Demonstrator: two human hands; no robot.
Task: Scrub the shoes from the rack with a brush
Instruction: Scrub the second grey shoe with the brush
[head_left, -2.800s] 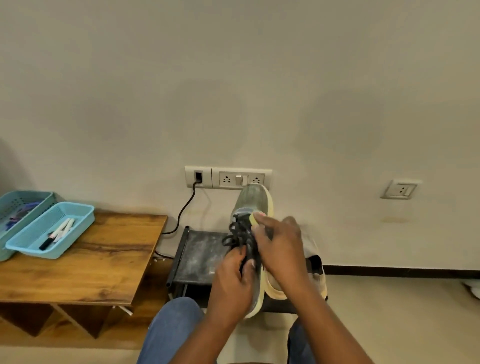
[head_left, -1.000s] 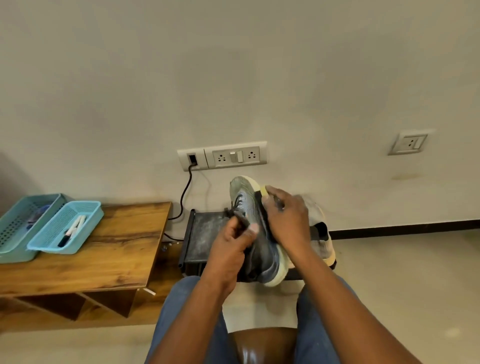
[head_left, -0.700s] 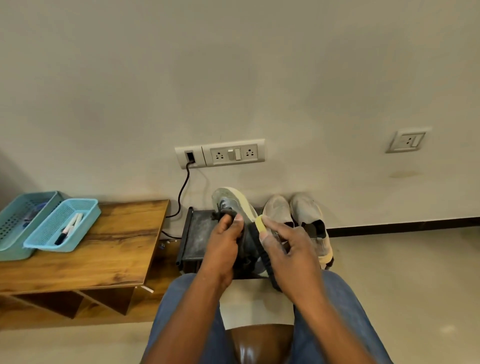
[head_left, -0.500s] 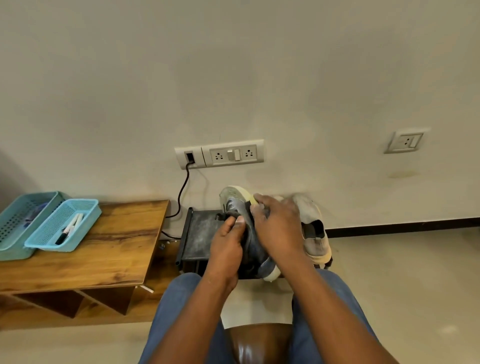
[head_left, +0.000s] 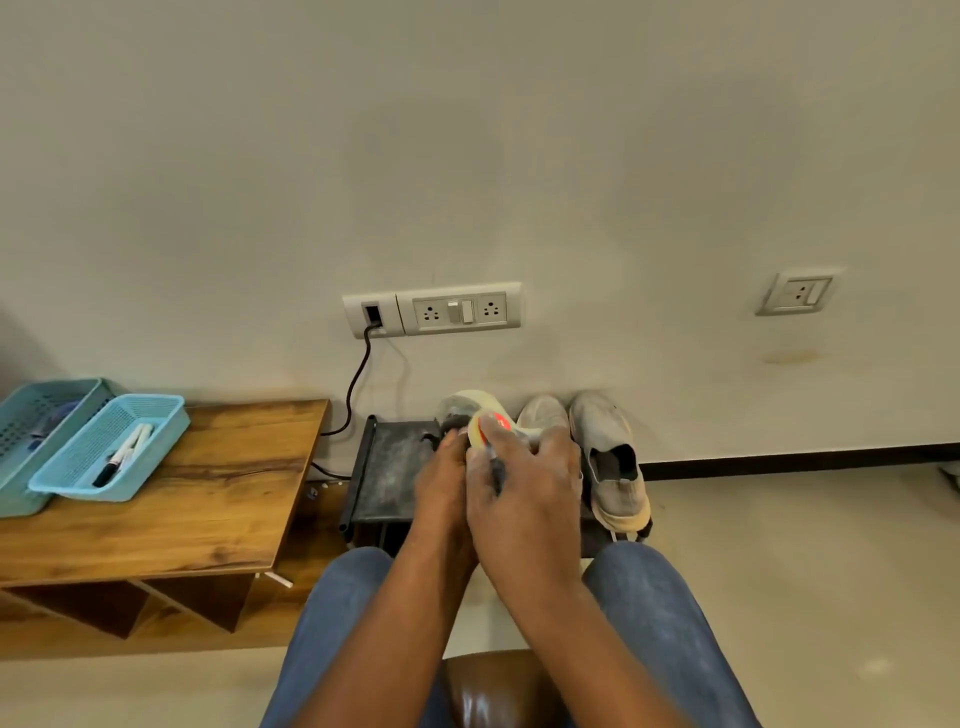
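My left hand (head_left: 441, 486) grips a grey shoe (head_left: 460, 406) with a pale yellow sole; only its toe shows above my hands. My right hand (head_left: 524, 491) lies over the shoe, fingers curled round a small brush (head_left: 488, 427) with a yellow body and a red patch, pressed against the shoe's toe end. Both hands hover over a low black rack (head_left: 384, 470) against the wall. Two worn grey slip-on shoes (head_left: 613, 457) stand on the rack's right side, the left one (head_left: 543, 415) partly hidden by my right hand.
A wooden table (head_left: 208, 499) stands left of the rack with two blue baskets (head_left: 104, 447), one holding markers. A black cable (head_left: 356, 384) runs from the wall socket (head_left: 431, 309) down behind the rack. My knees and a brown seat (head_left: 498, 686) fill the bottom.
The shoe has come down from in front of the socket to just over the rack and turned. My right hand has slid back and forth along it with the brush.
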